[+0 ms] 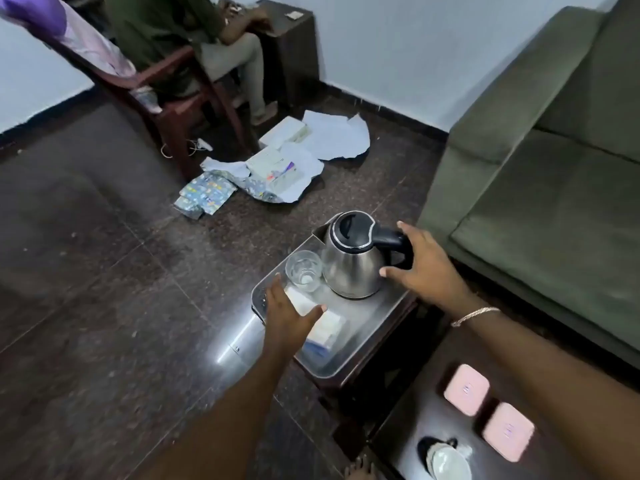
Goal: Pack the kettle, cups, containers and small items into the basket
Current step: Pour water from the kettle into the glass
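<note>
Kettle [353, 258] stands upright at the far end of a grey tray [377, 317], its black lid shut and its black handle pointing toward the green sofa [540, 188]. My right hand [420, 265] is spread wide around that handle, thumb near the steel body and fingers over the top of the grip, not yet closed on it. Just beside the kettle, touching or nearly so, stands an empty glass [304, 270]. My left hand [285, 311] hovers open, fingers spread, over a white box [325, 327] lying in the tray; I cannot tell if it touches. The tray rests on a dark stool [367, 372]. Nearer me, on a dark table [408, 414], lie two pink containers [466, 389] and a white cup [448, 462].
</note>
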{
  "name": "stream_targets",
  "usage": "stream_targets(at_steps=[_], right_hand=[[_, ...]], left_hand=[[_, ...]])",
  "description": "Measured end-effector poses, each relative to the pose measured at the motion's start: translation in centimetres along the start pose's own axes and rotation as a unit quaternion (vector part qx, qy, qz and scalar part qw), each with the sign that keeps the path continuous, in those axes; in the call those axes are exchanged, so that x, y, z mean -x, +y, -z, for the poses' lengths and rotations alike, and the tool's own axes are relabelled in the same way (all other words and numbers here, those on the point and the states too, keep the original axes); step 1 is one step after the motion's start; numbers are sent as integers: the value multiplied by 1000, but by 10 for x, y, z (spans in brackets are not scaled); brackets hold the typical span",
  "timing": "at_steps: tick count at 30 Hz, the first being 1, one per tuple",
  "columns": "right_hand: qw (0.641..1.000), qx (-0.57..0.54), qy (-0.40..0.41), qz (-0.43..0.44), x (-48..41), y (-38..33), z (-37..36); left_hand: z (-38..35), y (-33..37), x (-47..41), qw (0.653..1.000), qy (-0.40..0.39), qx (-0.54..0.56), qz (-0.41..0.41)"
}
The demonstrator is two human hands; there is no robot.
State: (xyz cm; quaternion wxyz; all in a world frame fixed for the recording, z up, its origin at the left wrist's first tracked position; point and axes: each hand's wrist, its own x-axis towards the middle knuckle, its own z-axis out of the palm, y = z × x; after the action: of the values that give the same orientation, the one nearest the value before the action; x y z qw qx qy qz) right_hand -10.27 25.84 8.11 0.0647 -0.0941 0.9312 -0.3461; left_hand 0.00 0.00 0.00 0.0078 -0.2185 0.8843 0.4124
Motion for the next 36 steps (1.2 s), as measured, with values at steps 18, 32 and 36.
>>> stream_targets(at_steps=[18,32,36], right_hand=[[975,-191,-107,-39,-73,40,-28],[974,-223,24,2,-4,12,116],[974,-219,53,1,47,34,189]], left_hand=[[-44,-28,-76,990,87,108,-33],[-6,46,-26,982,8,56,-182],[-36,84,12,974,-64,47,-211]])
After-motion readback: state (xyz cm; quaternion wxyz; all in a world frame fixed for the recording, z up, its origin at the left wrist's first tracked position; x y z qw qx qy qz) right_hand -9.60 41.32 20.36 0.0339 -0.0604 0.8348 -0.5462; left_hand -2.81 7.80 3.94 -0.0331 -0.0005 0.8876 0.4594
